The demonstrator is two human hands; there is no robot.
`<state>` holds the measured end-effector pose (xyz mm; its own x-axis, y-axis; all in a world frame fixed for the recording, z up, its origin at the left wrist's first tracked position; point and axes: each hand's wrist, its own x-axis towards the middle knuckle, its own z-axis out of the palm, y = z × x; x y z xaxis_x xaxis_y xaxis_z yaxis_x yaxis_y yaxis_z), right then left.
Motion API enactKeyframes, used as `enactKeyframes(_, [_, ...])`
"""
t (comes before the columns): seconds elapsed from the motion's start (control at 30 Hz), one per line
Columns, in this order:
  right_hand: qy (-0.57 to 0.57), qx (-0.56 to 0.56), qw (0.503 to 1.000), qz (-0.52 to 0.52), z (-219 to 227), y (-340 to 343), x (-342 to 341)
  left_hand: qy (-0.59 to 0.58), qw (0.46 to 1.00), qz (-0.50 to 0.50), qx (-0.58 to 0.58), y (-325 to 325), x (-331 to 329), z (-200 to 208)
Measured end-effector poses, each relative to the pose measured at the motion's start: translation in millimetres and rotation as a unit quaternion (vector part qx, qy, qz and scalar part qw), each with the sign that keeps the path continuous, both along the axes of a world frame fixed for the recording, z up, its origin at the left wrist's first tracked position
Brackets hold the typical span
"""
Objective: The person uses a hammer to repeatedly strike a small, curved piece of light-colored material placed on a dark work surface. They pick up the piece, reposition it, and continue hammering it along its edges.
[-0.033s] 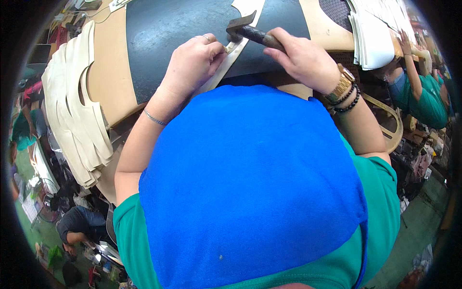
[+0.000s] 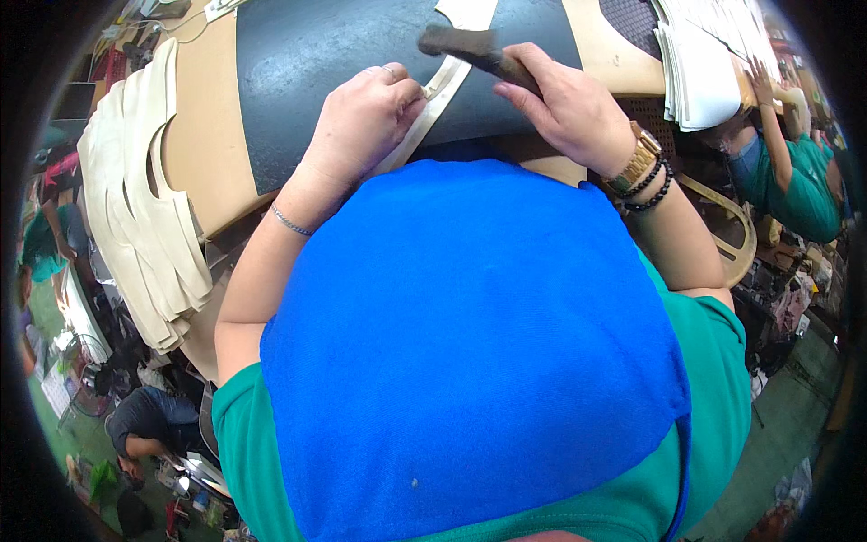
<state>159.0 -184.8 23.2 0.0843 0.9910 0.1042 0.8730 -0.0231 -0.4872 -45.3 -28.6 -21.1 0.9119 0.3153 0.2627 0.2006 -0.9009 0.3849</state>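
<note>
One long cream strip (image 2: 442, 101) is laid slantwise across one black mat (image 2: 312, 86), its near end hidden by the left forearm and a blue apron (image 2: 479, 343). Its edge is held by the left hand (image 2: 368, 113), whose fingers are curled in a pinch; two rings are worn there, and one bracelet on the wrist. One hammer (image 2: 462, 42) is gripped by the handle in the closed right hand (image 2: 578, 108), on whose wrist one gold watch and two dark bracelets are worn. Part of the strip is covered from view by the hammer's head; whether it is touched cannot be told. The mat is spread over a tan tabletop (image 2: 206, 108). At the left, one pile of cream cut pieces (image 2: 126, 199) is fanned over the table's edge, too overlapped to be counted; at the upper right, white sheets (image 2: 700, 86) are stacked. Farther out, three co-workers are seen: two in green, one in dark clothing.
</note>
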Motion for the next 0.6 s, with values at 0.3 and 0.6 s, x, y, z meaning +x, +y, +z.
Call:
enactKeyframes(0.3, [-0.038, -0.11, 0.993, -0.019, -7.1, -8.1, -2.7, 0.078, 0.977, 0.014, -0.198, 19.1, -2.6, 10.9])
enactKeyframes(0.6, [0.045, -0.086, 0.995, -0.013, -0.1, -7.4, -11.1, 0.027, 0.998, -0.052, 0.002, 15.6, -5.3, 0.0])
